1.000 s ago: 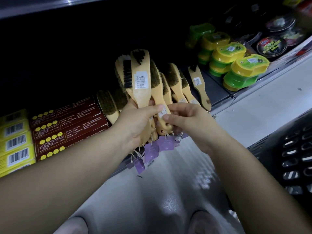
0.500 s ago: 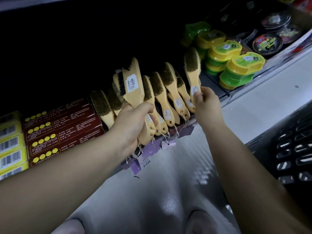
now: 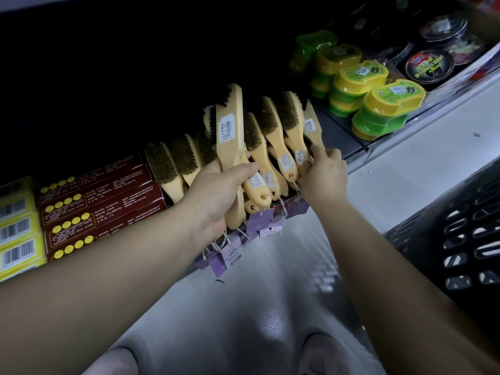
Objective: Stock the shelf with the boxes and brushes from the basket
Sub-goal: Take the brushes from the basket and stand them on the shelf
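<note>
Far left, 9 o'clock of view: yellow boxes [image 3: 16,234] stacked. Dark red boxes [image 3: 100,201] sit just beside them at their 3 o'clock. Both are on the shelf [image 3: 341,128].

A few shelved brushes [image 3: 165,169] lean against the red boxes, bristles showing.

Centre: left hand [image 3: 216,193] clenched round the handles of a brush bundle [image 3: 232,125]. Heads point to 12, purple tags [image 3: 230,255] dangle at 6.

At its 3 o'clock: right hand [image 3: 324,174], thumb and fingers pinching the handle of the end brush [image 3: 312,128]. This is the last one in a leaning row of brushes [image 3: 270,131], head tilted toward 11.

At 1 to 2 o'clock of that: yellow-green tubs [image 3: 389,104], with black tins [image 3: 428,66] beyond.

Basket [image 3: 473,239] at 3 to 4 o'clock of view. Its contents are out of sight.

Step in hand, as judged: seating the end brush against its neighbour.

To do it well:
- Keep the handle outward and the label up, at the same lean as the row.
- Let the tags hang over the lip, untangled.
- Keep clear of the tubs.
- Hold the left bundle off the row so nothing topples.
- Feed the rest singly.
</note>
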Demonstrator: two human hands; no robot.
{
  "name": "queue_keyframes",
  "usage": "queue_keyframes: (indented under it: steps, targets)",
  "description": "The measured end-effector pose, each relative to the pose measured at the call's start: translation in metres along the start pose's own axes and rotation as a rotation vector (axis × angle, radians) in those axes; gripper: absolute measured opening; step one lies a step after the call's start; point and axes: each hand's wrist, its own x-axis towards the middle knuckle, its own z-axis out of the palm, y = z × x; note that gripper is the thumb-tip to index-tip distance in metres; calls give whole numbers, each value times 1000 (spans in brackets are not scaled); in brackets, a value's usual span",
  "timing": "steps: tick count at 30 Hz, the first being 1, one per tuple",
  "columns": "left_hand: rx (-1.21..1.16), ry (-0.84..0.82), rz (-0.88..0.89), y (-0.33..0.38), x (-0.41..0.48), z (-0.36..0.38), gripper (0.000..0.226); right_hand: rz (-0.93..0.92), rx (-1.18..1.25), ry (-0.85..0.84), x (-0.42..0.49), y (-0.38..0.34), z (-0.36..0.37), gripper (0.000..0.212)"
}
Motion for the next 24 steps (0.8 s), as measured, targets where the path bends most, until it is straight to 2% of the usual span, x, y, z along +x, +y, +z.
queue_keyframes:
  steps: [2,4,6,8,10,12,14,18,20,22,24]
  targets:
    - [6,-20,3,0,1,-3,16,-50,95,67,-10,-9,-9,33]
    - [15,-20,19,-1,1,-4,20,-93,351,8,-25,-20,-20,26]
    - [15,-14,33,-1,1,-4,24,-81,652,-305,-42,-32,-32,30]
    - [33,0,48,0,0,-3,25,-81,795,-582,-53,-38,-40,28]
    - [41,-8,50,2,-2,-3,22,-60,927,-656,-55,-38,-44,18]
    - [96,-5,71,3,-4,-2,23,13,1001,-611,-52,-38,-45,12]
    - [177,18,132,3,-4,-2,25,81,995,-491,-49,-36,-40,9]
    - [228,84,177,3,1,-5,24,129,884,-56,-28,-24,-34,8]
    - [221,97,164,2,4,-8,25,116,804,110,-13,-14,-35,13]
    - [197,103,135,0,5,-9,41,131,730,179,2,-4,-32,13]
    - [197,119,102,-1,5,-7,39,161,629,185,14,3,-25,16]
